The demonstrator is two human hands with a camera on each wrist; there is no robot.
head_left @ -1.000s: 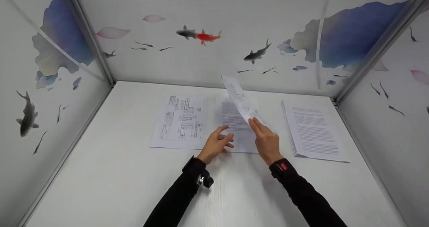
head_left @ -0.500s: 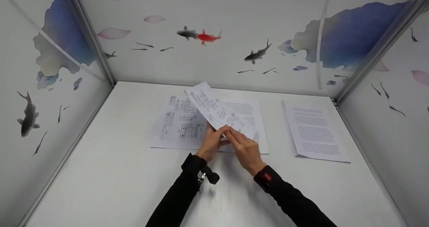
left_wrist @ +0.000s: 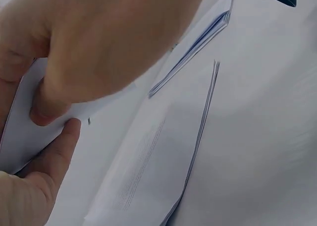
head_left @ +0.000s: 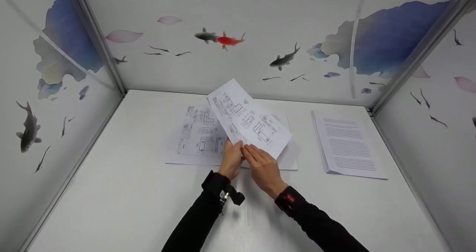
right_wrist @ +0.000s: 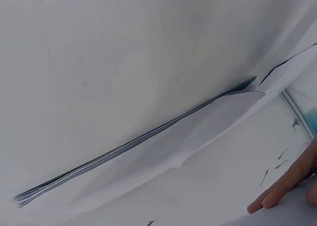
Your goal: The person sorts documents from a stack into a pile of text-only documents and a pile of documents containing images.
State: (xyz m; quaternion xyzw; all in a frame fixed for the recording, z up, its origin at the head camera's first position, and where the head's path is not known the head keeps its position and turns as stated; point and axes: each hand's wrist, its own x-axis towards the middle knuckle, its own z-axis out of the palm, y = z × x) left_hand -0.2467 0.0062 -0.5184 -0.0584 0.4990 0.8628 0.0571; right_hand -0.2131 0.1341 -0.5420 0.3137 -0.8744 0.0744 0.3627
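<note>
Both hands hold printed paper [head_left: 253,114] by its near corner, tilted up above the table. Line drawings of parts cover its face; I cannot tell if it is one sheet or several. My left hand [head_left: 231,160] grips the corner from the left, thumb on top and fingers partly hidden beneath. My right hand [head_left: 266,170] meets it there, fingers lying over the edge, thumb hidden in the head view. Under the raised paper are a drawing sheet [head_left: 193,144] at left and a stack of text pages [head_left: 290,160], mostly covered.
A thicker stack of text pages [head_left: 349,144] lies at the right of the white table [head_left: 130,192]. Walls printed with fish and petals [head_left: 238,66] enclose the back and sides. A small black device [head_left: 236,196] juts from the left wristband.
My right hand has brought the paper leftward to my left hand, which has taken hold of the corner. The paper has turned flatter, its drawing face now showing.
</note>
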